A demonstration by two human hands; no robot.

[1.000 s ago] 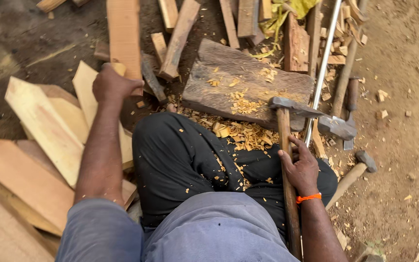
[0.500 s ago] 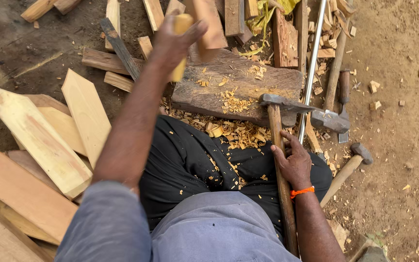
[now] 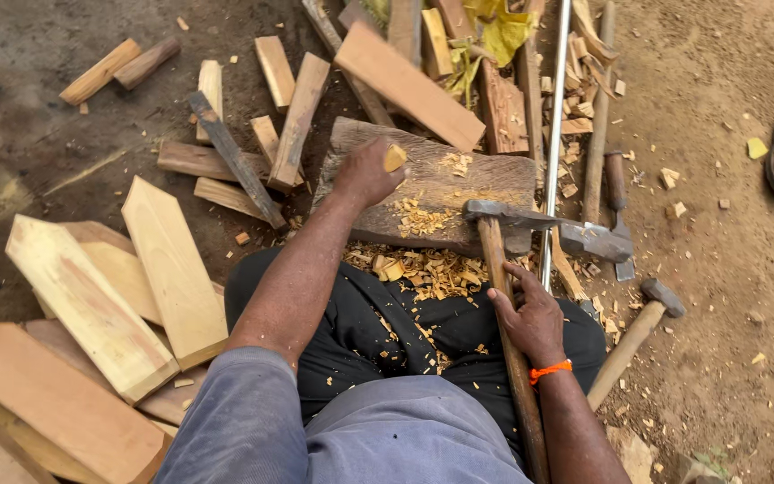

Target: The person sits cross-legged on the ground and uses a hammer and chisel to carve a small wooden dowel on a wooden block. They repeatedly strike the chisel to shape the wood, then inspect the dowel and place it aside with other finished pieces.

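A: Since the camera looks straight down from the head, what lies nearest?

B: The right hand (image 3: 530,315), low in the view over the dark-clothed lap. Its fingers are wrapped around the wooden handle of an adze (image 3: 505,305), about midway along the shaft. An orange band sits on that wrist.

A: Which way does the handle run?

B: Almost straight away from the body. Its long axis goes from beside the right forearm up to the iron head, which rests on the near edge of the chopping block (image 3: 459,193).

A: And the other hand?

B: The left hand (image 3: 365,172) is farther out, with the arm stretched forward and slightly right. It is closed on a small pale wood piece (image 3: 394,158), and only 1 end shows above the fingers. I cannot tell the piece's full length or how it is tilted.

A: So where is that piece relative to the adze?

B: It is on the far left part of the block, up and to the left of the iron head. Loose shavings (image 3: 418,218) lie between them. The left hand is the nearer hand to it, since it already holds it; the right hand is well back.

A: Beyond the block?

B: Offcuts and a long plank (image 3: 409,87) lie on the dirt. A metal rod (image 3: 554,134) runs lengthwise to the right, and 2 hammers (image 3: 633,336) lie near it.
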